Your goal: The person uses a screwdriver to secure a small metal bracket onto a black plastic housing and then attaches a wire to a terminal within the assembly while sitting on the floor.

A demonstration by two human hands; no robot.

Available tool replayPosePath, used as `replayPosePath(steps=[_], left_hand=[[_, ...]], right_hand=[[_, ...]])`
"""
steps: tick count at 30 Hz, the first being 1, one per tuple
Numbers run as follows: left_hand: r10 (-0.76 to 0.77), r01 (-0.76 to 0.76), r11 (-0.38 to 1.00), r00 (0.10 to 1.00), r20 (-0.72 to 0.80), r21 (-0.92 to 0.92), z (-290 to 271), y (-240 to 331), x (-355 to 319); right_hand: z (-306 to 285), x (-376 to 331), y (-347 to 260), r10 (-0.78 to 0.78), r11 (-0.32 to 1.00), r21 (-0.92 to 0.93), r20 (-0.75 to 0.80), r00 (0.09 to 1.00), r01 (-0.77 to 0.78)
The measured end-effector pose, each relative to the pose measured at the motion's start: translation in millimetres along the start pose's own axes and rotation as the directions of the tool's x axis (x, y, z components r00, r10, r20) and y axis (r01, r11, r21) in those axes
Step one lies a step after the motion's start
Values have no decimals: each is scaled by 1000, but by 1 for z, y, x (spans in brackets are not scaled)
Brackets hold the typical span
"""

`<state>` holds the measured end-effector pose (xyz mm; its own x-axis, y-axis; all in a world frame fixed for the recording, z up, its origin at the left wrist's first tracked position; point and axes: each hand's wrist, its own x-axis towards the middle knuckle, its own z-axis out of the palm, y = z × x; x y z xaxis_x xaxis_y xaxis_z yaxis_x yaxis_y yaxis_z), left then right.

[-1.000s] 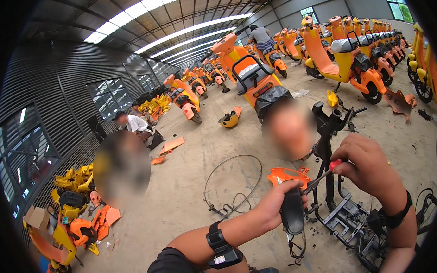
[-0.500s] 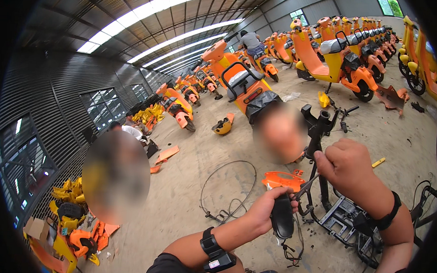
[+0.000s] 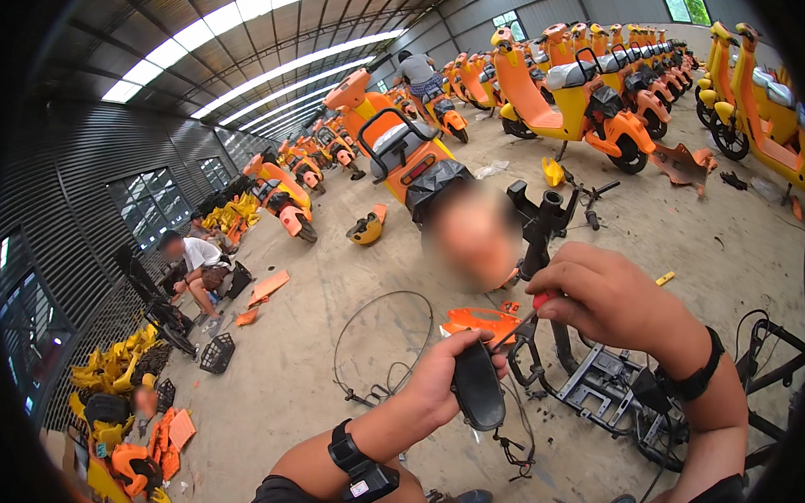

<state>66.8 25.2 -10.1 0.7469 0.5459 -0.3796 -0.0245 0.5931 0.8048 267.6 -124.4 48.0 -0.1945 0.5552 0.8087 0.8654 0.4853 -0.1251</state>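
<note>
My left hand (image 3: 435,379) is closed around a black, elongated oval part (image 3: 479,392), its kind unclear. Thin black wires (image 3: 518,455) dangle below it. In my right hand (image 3: 609,299), the fingers pinch the red handle of a screwdriver (image 3: 517,332). Its thin shaft slants down toward the upper end of the oval part, beside my left fingers; whether the tip touches it is hidden. Behind my hands stands a bare black scooter frame (image 3: 536,247), with a silver metal rack (image 3: 597,382) low on its right.
An orange panel (image 3: 484,323) and a looped black cable (image 3: 337,338) lie on the concrete floor. Orange-yellow scooters (image 3: 415,159) stand in rows ahead. Yellow and orange body parts (image 3: 119,375) are heaped at left, near a seated person (image 3: 198,262). A yellow tool (image 3: 665,278) lies right.
The whole view has shifted, so the surroundings sit further left. My right hand has turned, and the screwdriver's red handle now shows. My left hand still holds the black oval part.
</note>
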Motion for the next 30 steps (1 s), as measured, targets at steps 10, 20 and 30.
replayPosePath(steps=[10,20,30], left_hand=[[42,-42,999,999,-8,-13,-4,-1,3],[215,-202,975,962,-170,93,-5,1,-1],[150,-136,984,981,-127,112,-1,1,-8]], right_hand=[[-14,-1,10,-26,909,-408,145,989,84],[0,-8,-14,618,784,-169,295,729,-597],[30,-21,5,211,918,-314,-127,969,-241]])
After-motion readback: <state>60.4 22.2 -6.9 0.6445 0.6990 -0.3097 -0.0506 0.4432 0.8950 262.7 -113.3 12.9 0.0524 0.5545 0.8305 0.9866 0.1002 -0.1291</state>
